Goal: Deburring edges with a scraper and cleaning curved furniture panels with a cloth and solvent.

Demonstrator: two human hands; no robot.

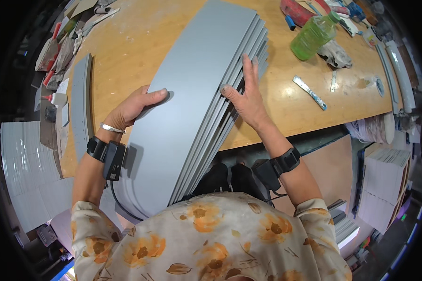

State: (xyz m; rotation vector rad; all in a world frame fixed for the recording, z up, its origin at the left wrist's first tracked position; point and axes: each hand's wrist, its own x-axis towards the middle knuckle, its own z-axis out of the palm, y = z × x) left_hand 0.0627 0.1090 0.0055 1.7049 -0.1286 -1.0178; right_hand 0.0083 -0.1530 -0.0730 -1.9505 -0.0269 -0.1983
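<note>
Stack of grey panels (197, 93) runs from upper centre down to lower centre, lying on the wooden surface (295, 107) and overhanging its near edge. Left hand (131, 107) grasps the stack's left edge, thumb on top. Right hand (247, 96) lies flat, grip released, fingers pressed to the fanned right edges. Green bottle (314, 35) upper right; metal strip (309, 92) right of the hand; another grey panel (83, 103) at left

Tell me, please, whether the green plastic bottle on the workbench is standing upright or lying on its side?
Lying on its side. The green bottle rests lengthwise on the wooden workbench, its cap pointing toward the far right, beside a crumpled rag.
</note>
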